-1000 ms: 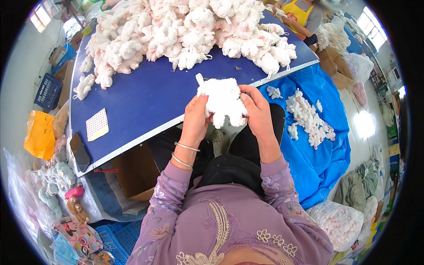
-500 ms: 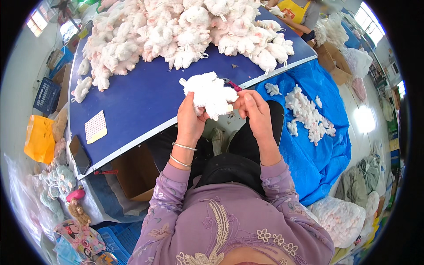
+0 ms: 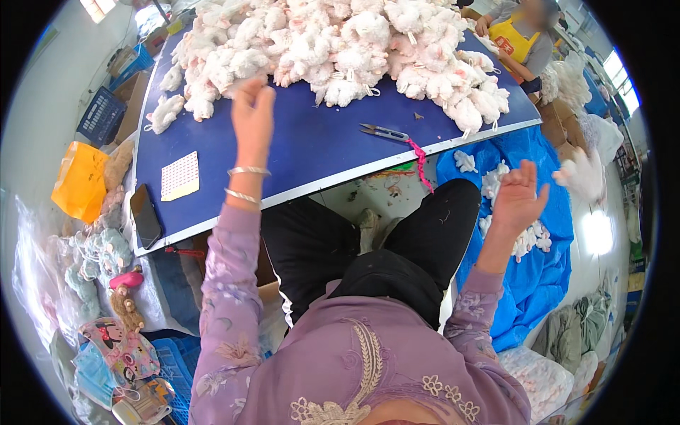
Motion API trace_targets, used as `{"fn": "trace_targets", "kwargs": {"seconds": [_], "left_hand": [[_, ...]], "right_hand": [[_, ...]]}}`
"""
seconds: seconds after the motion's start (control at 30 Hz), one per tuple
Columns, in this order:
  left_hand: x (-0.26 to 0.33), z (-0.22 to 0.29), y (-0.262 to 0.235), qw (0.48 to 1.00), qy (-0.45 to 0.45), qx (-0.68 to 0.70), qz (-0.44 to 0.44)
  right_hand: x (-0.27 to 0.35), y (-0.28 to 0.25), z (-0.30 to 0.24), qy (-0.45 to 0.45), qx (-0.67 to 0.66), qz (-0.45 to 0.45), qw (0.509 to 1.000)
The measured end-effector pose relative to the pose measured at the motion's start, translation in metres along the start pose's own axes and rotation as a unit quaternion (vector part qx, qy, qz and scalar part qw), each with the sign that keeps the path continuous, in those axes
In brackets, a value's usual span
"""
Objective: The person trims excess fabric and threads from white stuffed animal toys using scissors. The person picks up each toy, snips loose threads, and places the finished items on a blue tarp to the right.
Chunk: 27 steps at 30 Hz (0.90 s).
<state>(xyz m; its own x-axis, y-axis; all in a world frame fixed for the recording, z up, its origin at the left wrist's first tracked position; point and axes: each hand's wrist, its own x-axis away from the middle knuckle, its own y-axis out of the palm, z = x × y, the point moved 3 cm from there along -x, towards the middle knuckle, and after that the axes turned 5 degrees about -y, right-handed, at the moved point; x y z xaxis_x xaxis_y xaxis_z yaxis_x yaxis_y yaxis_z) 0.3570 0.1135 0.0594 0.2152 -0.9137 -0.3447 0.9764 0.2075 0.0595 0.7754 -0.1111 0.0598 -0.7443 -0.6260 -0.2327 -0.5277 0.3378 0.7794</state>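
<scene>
— Blue bench (image 3: 319, 152), white plush heap (image 3: 340, 42) at its far side. Left hand (image 3: 253, 113) reaches its edge, grip loose, empty.
— Right hand (image 3: 520, 198) spread, empty; blurred toy (image 3: 584, 173) beyond. The thread snips (image 3: 384, 132) lie close: a careless sweep could catch them.

I see a deep blue bench (image 3: 319, 145) with a pale edge, heaped with white and pale pink plush toys (image 3: 340, 42). My sleeves (image 3: 227, 283) are lilac with a faint floral pattern. The trousers (image 3: 397, 255) are black. The snips (image 3: 386, 132) are grey with a pink cord. A bright blue sheet (image 3: 538, 262) lies to my right, an orange-yellow bag (image 3: 81, 180) to my left.
</scene>
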Motion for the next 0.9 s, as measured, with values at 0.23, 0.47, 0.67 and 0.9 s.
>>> {"fn": "trace_targets", "kwargs": {"seconds": [0.23, 0.47, 0.67, 0.9], "left_hand": [[-0.121, -0.012, -0.065, 0.933, 0.161, -0.272, 0.171], [-0.180, -0.036, -0.080, 0.878, 0.033, -0.470, 0.081], [-0.239, -0.049, -0.061, 0.862, -0.022, -0.506, 0.002], [-0.158, -0.089, -0.015, 0.827, 0.008, -0.530, -0.188]], "right_hand": [[0.069, 0.025, 0.078, 0.234, 0.327, -0.257, 0.879], [0.063, 0.075, 0.124, 0.200, 0.380, -0.346, 0.834], [0.041, 0.091, 0.175, 0.077, 0.429, -0.358, 0.826], [0.041, 0.094, 0.196, -0.023, 0.536, -0.358, 0.764]]}}
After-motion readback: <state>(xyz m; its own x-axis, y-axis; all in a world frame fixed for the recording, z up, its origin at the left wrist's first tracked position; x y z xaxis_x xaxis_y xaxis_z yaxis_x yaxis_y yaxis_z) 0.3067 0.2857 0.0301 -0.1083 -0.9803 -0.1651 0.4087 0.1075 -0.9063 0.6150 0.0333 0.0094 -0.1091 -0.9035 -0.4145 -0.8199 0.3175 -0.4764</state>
